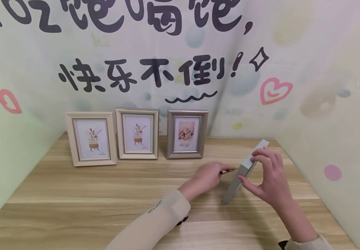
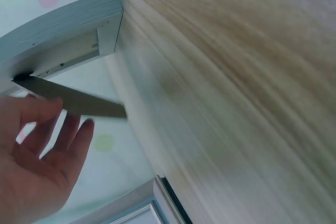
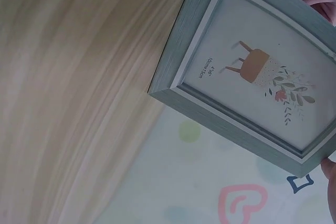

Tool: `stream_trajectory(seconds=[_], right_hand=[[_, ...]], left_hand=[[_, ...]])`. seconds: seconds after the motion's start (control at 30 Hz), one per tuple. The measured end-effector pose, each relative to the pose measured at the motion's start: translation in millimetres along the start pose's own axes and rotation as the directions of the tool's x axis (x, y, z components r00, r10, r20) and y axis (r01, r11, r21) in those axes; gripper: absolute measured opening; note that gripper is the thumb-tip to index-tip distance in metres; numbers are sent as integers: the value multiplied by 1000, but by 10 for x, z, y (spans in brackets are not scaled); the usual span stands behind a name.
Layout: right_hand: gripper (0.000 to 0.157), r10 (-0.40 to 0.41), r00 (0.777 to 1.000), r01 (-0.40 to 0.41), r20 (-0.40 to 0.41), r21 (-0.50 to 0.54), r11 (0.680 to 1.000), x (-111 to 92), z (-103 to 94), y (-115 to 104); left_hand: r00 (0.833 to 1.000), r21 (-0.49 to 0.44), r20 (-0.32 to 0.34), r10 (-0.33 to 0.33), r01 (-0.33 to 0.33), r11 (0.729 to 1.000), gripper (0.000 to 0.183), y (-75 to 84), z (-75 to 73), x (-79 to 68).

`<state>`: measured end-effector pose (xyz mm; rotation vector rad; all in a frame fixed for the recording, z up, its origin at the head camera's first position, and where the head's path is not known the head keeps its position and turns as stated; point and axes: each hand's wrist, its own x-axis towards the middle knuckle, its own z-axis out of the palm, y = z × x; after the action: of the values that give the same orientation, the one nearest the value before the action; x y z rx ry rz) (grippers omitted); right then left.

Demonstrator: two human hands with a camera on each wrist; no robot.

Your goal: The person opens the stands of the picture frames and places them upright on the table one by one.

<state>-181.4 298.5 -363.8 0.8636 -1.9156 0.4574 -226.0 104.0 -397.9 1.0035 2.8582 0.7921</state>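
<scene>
A grey-green picture frame (image 1: pixel 234 189) stands tilted at the right of the table, almost edge-on in the head view. Its front, in the right wrist view, bears a print of a potted plant (image 3: pixel 257 66). My right hand (image 1: pixel 270 177) holds the frame by its edges, fingers on the upper edge and thumb on the near side. Behind the frame, my left hand (image 1: pixel 206 175) pinches the flat support leg (image 2: pixel 84 100) on its back between thumb and fingers. This leg sticks out from the back panel (image 2: pixel 68 56).
Three more picture frames stand in a row at the back of the wooden table (image 1: pixel 105 194): a cream one (image 1: pixel 70 139), a pale gold one (image 1: pixel 137 156) and a brownish-grey one (image 1: pixel 170 135). A printed cloth wall (image 1: pixel 167 45) rises behind them and at both sides.
</scene>
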Motion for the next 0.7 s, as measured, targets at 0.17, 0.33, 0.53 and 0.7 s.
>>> stream_trajectory(seconds=[0.17,0.33,0.53,0.7], right_hand=[[65,10,1000,-10,2,2,1000,-20,-6,3],[65,9,1000,-9,12,-1,1000,-20,-4,10],[65,-4,999,4,34,3,1000,21,-2,20],[66,7,999,-6,44,-12,1000,34,11,10]], left_hand=[[996,12,-63,-67,68,998,44,2,-30,-1],[989,-4,-97,-109,109,994,33,-10,-55,-54],[987,-39,-113,-117,113,993,29,27,-211,-148],[991,-121,-86,-98,87,989,21,87,-361,-242]])
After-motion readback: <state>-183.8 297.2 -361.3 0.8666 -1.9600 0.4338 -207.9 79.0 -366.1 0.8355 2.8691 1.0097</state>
